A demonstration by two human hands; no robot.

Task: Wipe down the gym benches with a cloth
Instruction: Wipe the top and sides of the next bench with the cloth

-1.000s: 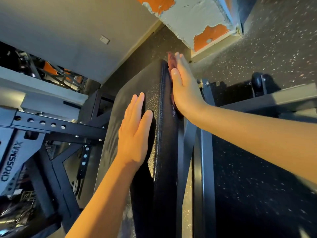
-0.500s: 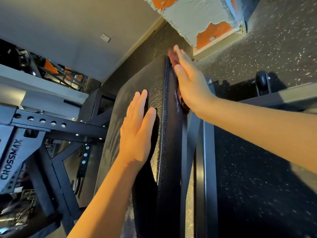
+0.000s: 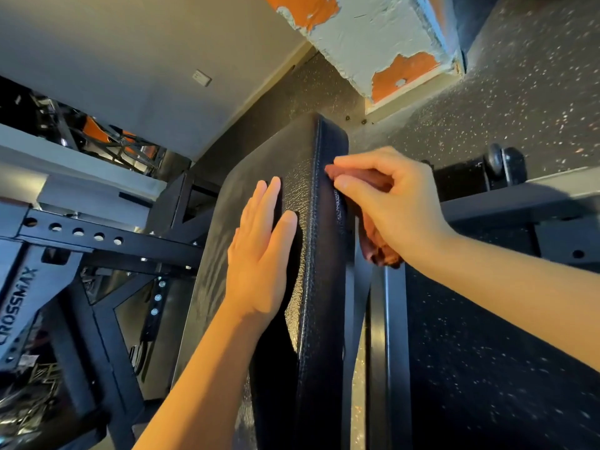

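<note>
A black padded bench [image 3: 311, 287] runs away from me through the middle of the view, its stitched right edge facing me. My left hand [image 3: 259, 254] lies flat on the pad's top surface with straight fingers. My right hand [image 3: 389, 203] grips a reddish-brown cloth [image 3: 373, 241] against the pad's right side edge, fingers curled round it. Part of the cloth hangs below the hand; the rest is hidden under the palm.
The bench's black steel frame [image 3: 386, 352] runs along the pad's right side, with a transport wheel [image 3: 506, 164] further right. A black Crossmax rack [image 3: 74, 235] stands at the left. A pillar with peeling orange paint [image 3: 373, 43] rises beyond the bench on speckled rubber floor [image 3: 519, 92].
My right hand has slid back toward me along the pad's right edge and its fingers have curled round the cloth. My left hand stays flat on the pad.
</note>
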